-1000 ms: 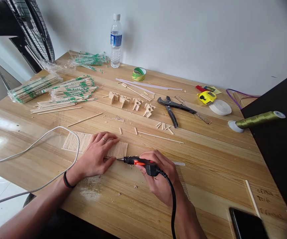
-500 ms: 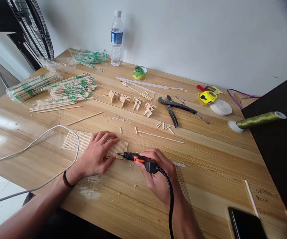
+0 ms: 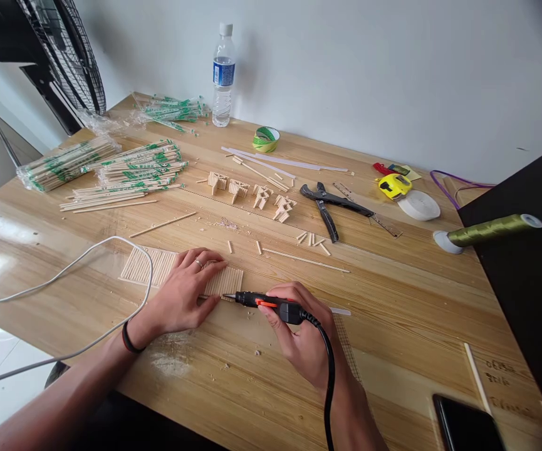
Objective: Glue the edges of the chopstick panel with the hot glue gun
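Note:
My left hand (image 3: 188, 288) lies spread over a panel of thin wooden sticks (image 3: 146, 266) set side by side, covering its middle. The thumb rests at the panel's near edge. My right hand (image 3: 306, 326) is closed around a black pen-shaped hot glue gun (image 3: 252, 299) with an orange trigger and a pointed metal tip. That tip is at the panel's near edge, by its right end, close to my left thumb; whether it touches cannot be made out. A translucent glue stick (image 3: 341, 311) shows behind my right hand, in line with the glue gun.
Behind the panel are small stick assemblies (image 3: 261, 196), a black cutter (image 3: 324, 203) and short stick pieces (image 3: 311, 239). Wrapped stick bundles (image 3: 134, 166) lie left. A white cable (image 3: 111, 238) crosses the panel. Right are a tape measure (image 3: 394, 186), thread spool (image 3: 487, 232) and phone (image 3: 468, 423).
The glue gun's tip has moved slightly toward me, from the top of the panel to its near edge. My left hand stays on the panel. The whole view has shifted slightly.

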The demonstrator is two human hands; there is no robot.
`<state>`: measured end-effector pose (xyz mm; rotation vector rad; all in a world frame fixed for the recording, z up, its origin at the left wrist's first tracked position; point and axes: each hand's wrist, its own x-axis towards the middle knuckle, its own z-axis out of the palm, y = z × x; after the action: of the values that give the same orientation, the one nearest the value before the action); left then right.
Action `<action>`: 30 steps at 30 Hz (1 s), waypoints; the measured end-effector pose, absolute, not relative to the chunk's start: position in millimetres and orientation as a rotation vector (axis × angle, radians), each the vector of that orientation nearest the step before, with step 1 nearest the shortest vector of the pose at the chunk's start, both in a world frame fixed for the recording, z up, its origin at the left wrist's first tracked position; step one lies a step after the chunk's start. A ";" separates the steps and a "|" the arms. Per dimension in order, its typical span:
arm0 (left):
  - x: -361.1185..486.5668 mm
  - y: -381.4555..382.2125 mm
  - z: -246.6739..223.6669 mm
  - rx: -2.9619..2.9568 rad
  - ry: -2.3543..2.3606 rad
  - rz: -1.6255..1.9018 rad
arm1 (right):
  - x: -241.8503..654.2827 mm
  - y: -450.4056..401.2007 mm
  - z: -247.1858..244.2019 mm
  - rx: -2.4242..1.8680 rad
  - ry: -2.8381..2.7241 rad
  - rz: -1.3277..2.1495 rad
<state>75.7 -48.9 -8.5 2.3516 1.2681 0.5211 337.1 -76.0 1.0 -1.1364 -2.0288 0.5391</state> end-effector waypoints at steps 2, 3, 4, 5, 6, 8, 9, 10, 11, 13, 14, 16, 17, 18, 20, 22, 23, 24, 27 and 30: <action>75.6 -49.3 -8.9 2.355 1.265 0.524 | 336.0 -75.7 -2.3 -1.172 -2.005 0.526; 75.7 -49.6 -9.0 2.351 1.270 0.529 | 335.5 -75.3 -4.1 -1.186 -1.990 0.515; 75.7 -49.8 -9.2 2.343 1.279 0.538 | 335.3 -74.8 -5.6 -1.196 -1.974 0.503; 75.8 -50.1 -9.5 2.333 1.286 0.552 | 335.3 -74.4 -6.6 -1.201 -1.962 0.492; 75.8 -50.3 -9.7 2.324 1.290 0.569 | 335.6 -74.0 -6.9 -1.205 -1.955 0.487; 75.8 -50.7 -10.3 2.317 1.286 0.598 | 337.0 -73.8 -5.6 -1.206 -1.967 0.504; 75.7 -50.9 -10.6 2.319 1.279 0.609 | 337.8 -74.0 -4.4 -1.206 -1.980 0.526; 75.5 -51.1 -10.8 2.323 1.273 0.620 | 338.5 -74.3 -3.1 -1.203 -1.993 0.547; 75.3 -51.3 -10.9 2.328 1.265 0.629 | 339.0 -74.6 -2.2 -1.201 -2.001 0.559; 74.8 -52.1 -11.3 2.337 1.257 0.648 | 339.2 -74.9 -1.7 -1.212 -1.996 0.549; 74.5 -52.6 -11.6 2.340 1.256 0.654 | 339.1 -74.6 -2.4 -1.226 -1.978 0.528; 74.0 -53.5 -12.9 2.339 1.277 0.666 | 339.1 -73.3 -4.6 -1.259 -1.929 0.484; 73.8 -53.8 -14.0 2.344 1.281 0.666 | 339.3 -72.5 -5.9 -1.272 -1.915 0.477; 73.6 -53.9 -15.3 2.350 1.286 0.673 | 339.8 -71.7 -7.2 -1.272 -1.914 0.477; 73.0 -53.6 -18.0 2.365 1.286 0.686 | 341.0 -70.8 -9.8 -1.247 -1.947 0.530; 72.3 -53.1 -20.5 2.378 1.276 0.700 | 341.8 -70.7 -12.9 -1.223 -1.972 0.583; 71.8 -52.9 -21.4 2.381 1.272 0.708 | 342.1 -70.7 -14.5 -1.222 -1.962 0.577; 71.4 -52.8 -22.0 2.378 1.272 0.711 | 342.2 -70.8 -16.1 -1.232 -1.946 0.553; 70.6 -53.1 -22.7 2.359 1.271 0.698 | 342.6 -70.9 -18.3 -1.234 -1.930 0.474; 70.5 -53.8 -22.3 2.335 1.268 0.700 | 343.2 -71.0 -16.6 -1.247 -1.998 0.517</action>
<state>70.5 -53.8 -22.3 2.3347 1.2681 0.6998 343.2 -71.0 -16.6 -1.2470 -1.9985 0.5166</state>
